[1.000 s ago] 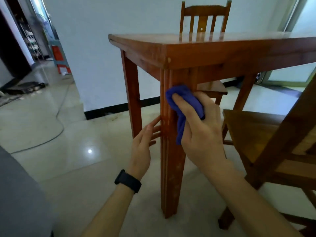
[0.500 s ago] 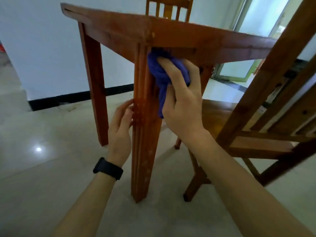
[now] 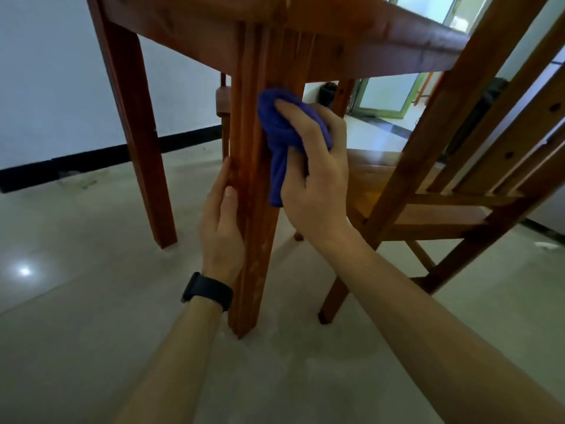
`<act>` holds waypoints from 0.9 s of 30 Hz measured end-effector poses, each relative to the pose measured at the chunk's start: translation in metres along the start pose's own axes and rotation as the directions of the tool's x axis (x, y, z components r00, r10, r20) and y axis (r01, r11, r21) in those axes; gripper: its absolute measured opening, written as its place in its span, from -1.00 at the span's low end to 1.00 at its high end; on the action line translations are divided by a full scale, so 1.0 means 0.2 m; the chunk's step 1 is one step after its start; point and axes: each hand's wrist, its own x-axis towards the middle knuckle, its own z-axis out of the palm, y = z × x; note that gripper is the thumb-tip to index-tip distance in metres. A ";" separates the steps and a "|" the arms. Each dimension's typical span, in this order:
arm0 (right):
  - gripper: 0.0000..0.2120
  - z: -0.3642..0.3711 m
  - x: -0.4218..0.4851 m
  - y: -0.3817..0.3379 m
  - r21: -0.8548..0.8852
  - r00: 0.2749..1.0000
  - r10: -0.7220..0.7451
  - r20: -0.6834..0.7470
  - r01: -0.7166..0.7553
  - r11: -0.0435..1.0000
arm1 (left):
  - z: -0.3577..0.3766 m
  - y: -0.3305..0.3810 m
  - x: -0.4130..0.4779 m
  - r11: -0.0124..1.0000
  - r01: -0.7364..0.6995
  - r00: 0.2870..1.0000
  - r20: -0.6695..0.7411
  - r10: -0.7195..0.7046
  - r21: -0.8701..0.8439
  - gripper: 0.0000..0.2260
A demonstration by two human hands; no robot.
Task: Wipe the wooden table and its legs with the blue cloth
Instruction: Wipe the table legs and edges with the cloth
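I look up from low down at the wooden table (image 3: 367, 44), seeing its apron from below. Its nearest leg (image 3: 256, 185) runs down the middle of the view to the floor. My right hand (image 3: 318, 172) grips the bunched blue cloth (image 3: 281, 130) and presses it against the right face of that leg, below the apron. My left hand (image 3: 220, 215) lies flat along the leg's left side, fingers straight and pointing up, a black watch on its wrist.
A wooden chair (image 3: 458, 166) stands close on the right, its seat behind my right hand and its leg on the floor by the table leg. Another table leg (image 3: 134, 123) stands at the left. A second chair sits behind. Tiled floor (image 3: 76, 286) all around.
My view has dropped lower and closer to the leg. The right hand with the cloth went up to the apron, then came down the leg. My left hand now lies flat against the leg.
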 end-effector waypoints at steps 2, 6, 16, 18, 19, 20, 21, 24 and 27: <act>-0.64 0.07 -0.06 0.01 -0.049 1.000 -0.002 -0.014 0.001 0.999 | -0.02 0.01 0.00 0.999 0.033 0.999 0.018 -0.033 -0.030 -0.62; -0.48 0.13 -0.66 0.14 -0.184 0.890 0.198 0.412 -0.132 0.974 | -0.08 -0.06 -0.03 0.988 0.152 0.987 0.052 -0.150 -0.034 -0.64; -0.58 0.15 -0.53 0.06 -0.088 0.959 0.280 0.037 -0.276 0.957 | -0.16 -0.23 -0.17 0.912 0.402 0.909 0.086 -0.408 0.086 -0.60; -0.61 0.21 -0.58 0.07 -0.183 0.977 0.211 0.033 -0.202 0.962 | -0.17 -0.24 -0.17 0.906 0.410 0.903 0.090 -0.420 0.104 -0.59; -0.63 0.23 -0.68 0.09 -0.212 0.969 0.233 0.077 -0.212 0.954 | -0.17 -0.23 -0.17 0.905 0.412 0.903 0.087 -0.421 0.106 -0.59; -0.66 0.25 -0.80 0.11 -0.203 0.948 0.290 0.135 -0.260 0.944 | -0.17 -0.23 -0.17 0.904 0.413 0.903 0.079 -0.422 0.106 -0.59; -0.67 0.26 -0.93 0.12 -0.206 0.898 0.366 0.245 -0.321 0.925 | -0.16 -0.23 -0.17 0.903 0.417 0.903 0.071 -0.425 0.103 -0.59; -0.56 0.22 -1.22 0.12 -0.337 0.655 0.563 0.504 -0.451 0.827 | -0.16 -0.22 -0.17 0.895 0.437 0.895 0.056 -0.443 0.092 -0.58; -0.53 0.18 -1.12 0.11 -0.256 0.723 0.608 0.328 -0.552 0.794 | -0.15 -0.26 -0.18 0.900 0.419 0.901 0.065 -0.428 0.120 -0.58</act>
